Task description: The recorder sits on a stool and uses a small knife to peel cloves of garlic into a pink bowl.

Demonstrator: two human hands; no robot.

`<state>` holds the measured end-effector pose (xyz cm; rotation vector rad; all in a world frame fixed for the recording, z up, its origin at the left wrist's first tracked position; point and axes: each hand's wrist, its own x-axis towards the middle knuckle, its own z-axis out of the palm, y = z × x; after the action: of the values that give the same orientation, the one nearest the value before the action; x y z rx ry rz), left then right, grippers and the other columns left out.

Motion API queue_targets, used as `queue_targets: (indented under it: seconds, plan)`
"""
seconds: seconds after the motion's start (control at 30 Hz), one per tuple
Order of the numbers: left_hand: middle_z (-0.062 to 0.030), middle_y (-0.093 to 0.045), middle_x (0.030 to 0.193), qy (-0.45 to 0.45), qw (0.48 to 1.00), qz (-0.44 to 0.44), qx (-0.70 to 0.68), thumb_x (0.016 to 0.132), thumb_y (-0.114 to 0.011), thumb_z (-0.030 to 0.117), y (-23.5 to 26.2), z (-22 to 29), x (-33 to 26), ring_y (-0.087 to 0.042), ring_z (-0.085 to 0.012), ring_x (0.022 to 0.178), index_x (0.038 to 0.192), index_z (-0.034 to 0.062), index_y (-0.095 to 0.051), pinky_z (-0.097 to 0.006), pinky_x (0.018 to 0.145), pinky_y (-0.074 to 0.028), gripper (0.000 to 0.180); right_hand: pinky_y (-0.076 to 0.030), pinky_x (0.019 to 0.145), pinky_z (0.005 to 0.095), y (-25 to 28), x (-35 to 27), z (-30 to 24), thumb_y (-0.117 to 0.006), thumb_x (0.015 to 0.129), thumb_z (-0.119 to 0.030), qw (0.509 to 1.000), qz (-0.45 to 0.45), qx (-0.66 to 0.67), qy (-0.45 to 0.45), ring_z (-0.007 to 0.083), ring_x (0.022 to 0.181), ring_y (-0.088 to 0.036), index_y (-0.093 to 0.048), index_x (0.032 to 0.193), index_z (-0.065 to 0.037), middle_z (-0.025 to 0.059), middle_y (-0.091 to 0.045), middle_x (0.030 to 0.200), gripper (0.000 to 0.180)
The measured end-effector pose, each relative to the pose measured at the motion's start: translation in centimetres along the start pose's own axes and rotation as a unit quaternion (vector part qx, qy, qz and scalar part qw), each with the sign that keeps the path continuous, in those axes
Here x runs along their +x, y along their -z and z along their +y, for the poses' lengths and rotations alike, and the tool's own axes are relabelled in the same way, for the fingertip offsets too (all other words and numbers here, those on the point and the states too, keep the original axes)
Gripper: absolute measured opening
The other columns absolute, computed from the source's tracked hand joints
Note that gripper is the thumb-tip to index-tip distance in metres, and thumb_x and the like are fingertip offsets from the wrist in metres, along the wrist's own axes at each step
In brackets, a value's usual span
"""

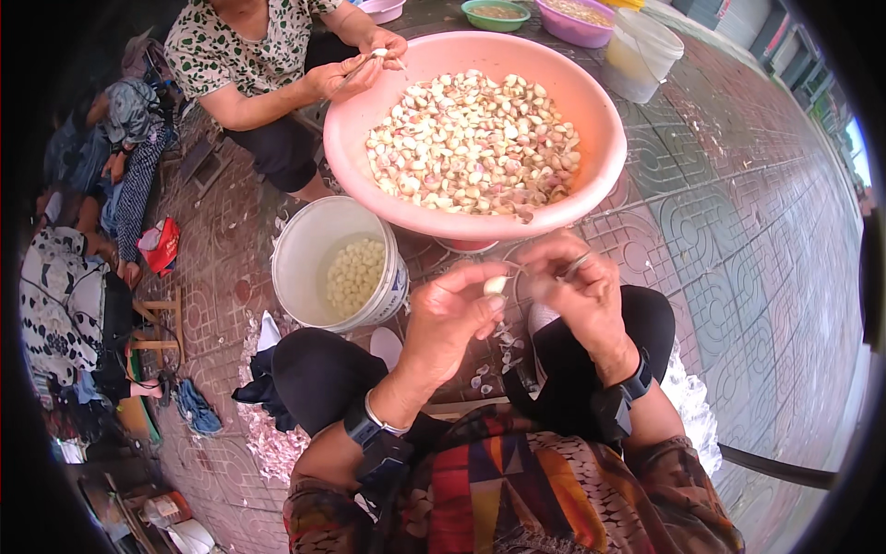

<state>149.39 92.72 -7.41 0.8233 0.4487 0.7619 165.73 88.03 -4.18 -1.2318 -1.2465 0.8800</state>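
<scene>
My left hand (449, 314) pinches a pale garlic clove (496, 285) between thumb and fingers, just below the rim of a large pink basin (351, 129). My right hand (574, 288) is close beside it, fingers curled at the clove and around a small peeling tool, its thin metal blade (574, 267) showing; the hand is blurred. The basin holds a heap of unpeeled garlic cloves (472, 143). A white bucket (300, 254) to my left contains peeled white cloves (354, 273). Loose skins (494, 355) lie on the ground between my knees.
Across the basin another person (249, 65) sits and peels a clove with both hands. Further people sit at the far left. Small pink and green bowls (577, 18) and a clear tub (641, 51) stand beyond the basin. A pile of skins (272, 443) lies by my left knee on the paving.
</scene>
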Motion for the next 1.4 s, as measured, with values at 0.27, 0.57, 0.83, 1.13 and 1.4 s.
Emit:
queue_targets:
  seconds: [0.27, 0.57, 0.83, 1.13, 1.4]
  plan:
    - [-0.0019, -0.054, 0.085, -0.096, 0.981, 0.046, 0.163, 0.073, -0.057, -0.012, -0.9, 0.1, 0.6, -0.055, -0.0064, 0.078, 0.109, -0.0006, -0.050, -0.020, 0.067, -0.046, 0.039, -0.045, 0.055, 0.0265, -0.4, 0.0, 0.7, -0.061, 0.069, 0.002, 0.981, -0.017, -0.157, 0.111, 0.0159, 0.063, -0.057, -0.061, 0.084, -0.001, 0.0085, -0.057, 0.074, 0.016]
    - [-0.0042, -0.058, 0.083, 0.010, 0.998, -0.049, -0.027, 0.079, -0.060, 0.003, 1.2, 0.5, 0.8, -0.053, -0.0057, 0.064, 0.102, 0.0016, -0.055, -0.016, 0.051, -0.040, 0.024, -0.036, 0.049, 0.0223, 0.1, -0.2, 1.2, -0.057, 0.073, -0.003, 0.985, -0.112, 0.064, -0.116, 0.0073, 0.053, -0.044, -0.055, 0.080, 0.000, 0.0040, -0.049, 0.062, 0.008]
    - [-0.0020, -0.057, 0.078, -0.232, 0.933, 0.057, 0.270, 0.079, -0.061, 0.004, -1.1, -0.3, 0.5, -0.051, -0.0056, 0.062, 0.096, -0.0010, -0.057, -0.019, 0.053, -0.042, 0.019, -0.035, 0.050, 0.0212, -0.8, -0.3, 1.3, -0.054, 0.075, -0.005, 0.996, -0.057, -0.064, 0.001, 0.0056, 0.055, -0.043, -0.055, 0.081, -0.001, 0.0028, -0.049, 0.063, 0.006]
    - [-0.0056, -0.057, 0.076, 0.052, 0.989, -0.012, -0.138, 0.084, -0.053, 0.018, 0.8, 1.1, 0.5, -0.050, -0.0112, 0.058, 0.098, 0.0005, -0.055, -0.020, 0.048, -0.039, 0.023, -0.032, 0.051, 0.0188, 0.6, -0.5, 0.8, -0.052, 0.071, -0.001, 0.953, -0.137, 0.251, -0.103, 0.0049, 0.059, -0.043, -0.055, 0.076, 0.000, -0.0008, -0.053, 0.072, 0.006]
    - [-0.0098, -0.059, 0.079, 0.018, 0.995, -0.017, -0.095, 0.085, -0.052, 0.021, 0.9, 1.8, 0.5, -0.051, -0.0143, 0.058, 0.104, -0.0011, -0.053, -0.022, 0.049, -0.039, 0.029, -0.039, 0.054, 0.0253, 1.0, -0.1, 0.4, -0.058, 0.072, -0.001, 0.968, -0.125, -0.213, 0.037, 0.0083, 0.062, -0.048, -0.056, 0.079, 0.002, -0.0001, -0.053, 0.070, 0.008]
